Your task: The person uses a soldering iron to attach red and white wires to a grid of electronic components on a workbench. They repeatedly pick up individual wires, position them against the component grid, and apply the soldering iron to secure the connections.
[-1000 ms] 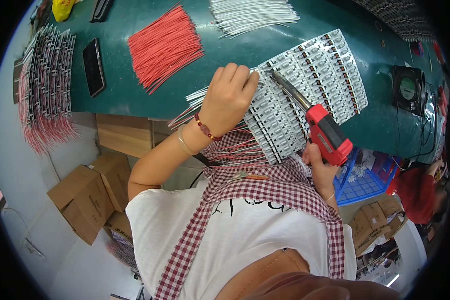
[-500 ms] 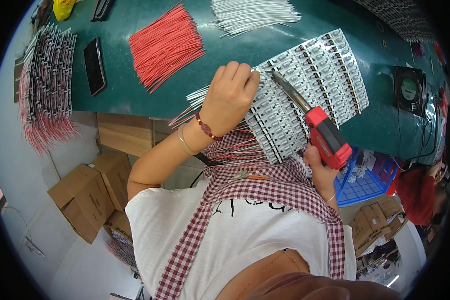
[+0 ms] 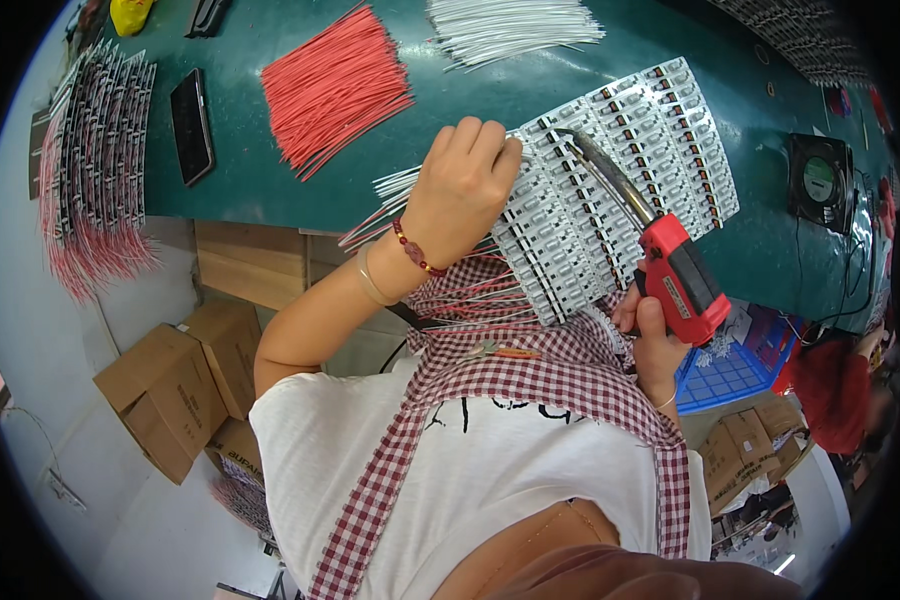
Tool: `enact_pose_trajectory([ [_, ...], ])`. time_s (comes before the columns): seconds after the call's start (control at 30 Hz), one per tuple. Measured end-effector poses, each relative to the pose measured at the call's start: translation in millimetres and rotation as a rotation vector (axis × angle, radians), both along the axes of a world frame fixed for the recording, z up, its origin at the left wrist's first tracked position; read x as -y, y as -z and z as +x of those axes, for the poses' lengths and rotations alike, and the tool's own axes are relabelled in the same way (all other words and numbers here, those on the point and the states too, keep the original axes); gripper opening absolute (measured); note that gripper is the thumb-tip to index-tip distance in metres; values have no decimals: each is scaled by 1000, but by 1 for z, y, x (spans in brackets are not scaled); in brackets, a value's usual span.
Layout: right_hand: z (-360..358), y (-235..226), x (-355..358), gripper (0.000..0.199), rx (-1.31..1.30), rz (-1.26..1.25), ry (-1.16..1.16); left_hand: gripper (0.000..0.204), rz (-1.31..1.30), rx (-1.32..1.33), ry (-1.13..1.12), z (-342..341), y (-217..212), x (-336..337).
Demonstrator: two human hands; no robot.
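Board panel (image 3: 660,150): between both hands, slanted on the green table (image 3: 255,190), near corner jutting past the table edge toward the checked apron (image 3: 530,374). Pale, with rows of small components; dark, orange-flecked rows over the right part.

Left hand (image 3: 465,185): at the panel's upper-left edge, fingers curled in, thumb and index closed together right there. Can't tell contents of the pinch from this angle. Back of hand up, beaded bracelet (image 3: 412,250) at the wrist.

Right hand (image 3: 655,340): just off the panel's lower-right edge, wrapped around the handle of a red-and-black soldering iron (image 3: 684,278). Barrel running up-left across the panel, bent tip over the upper rows, just right of the left fingertips and apart from them. Can't tell tip contact with the panel.

Loose leads (image 3: 395,187), red and white: out past the left wrist on its left side, more across the apron below the panel's left edge.

On the table, beyond the left hand: red wire bundle (image 3: 335,85), then white wire bundle (image 3: 515,28) farther right. Black phone (image 3: 192,127) left of the red bundle. Wired boards (image 3: 95,150) at far left, red and white tails hanging down. Right of the panel: black square unit (image 3: 820,180) with round centre. Below table level, beside the right hand: blue basket (image 3: 715,385).
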State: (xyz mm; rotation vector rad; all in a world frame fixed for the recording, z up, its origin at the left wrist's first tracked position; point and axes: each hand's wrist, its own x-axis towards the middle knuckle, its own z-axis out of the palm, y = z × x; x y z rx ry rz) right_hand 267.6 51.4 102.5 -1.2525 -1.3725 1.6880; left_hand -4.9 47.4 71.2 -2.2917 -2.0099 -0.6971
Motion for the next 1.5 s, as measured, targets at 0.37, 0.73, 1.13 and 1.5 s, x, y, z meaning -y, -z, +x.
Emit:
enact_pose_trajectory([
  [0.37, 12, 30, 6, 20, 351, 110, -53, 29, 13, 11, -2, 1, 1, 0],
  [0.73, 0, 3, 0, 51, 40, 14, -23, 26, 14, -17, -12, 1, 2, 1],
  [1.13, 13, 7, 5, 49, 26, -4, -30, 31, 79, 57, 19, 10, -2, 8],
  [1.5, 8, 14, 9, 33, 193, 29, -4, 32, 21, 72, 9, 13, 0, 5],
])
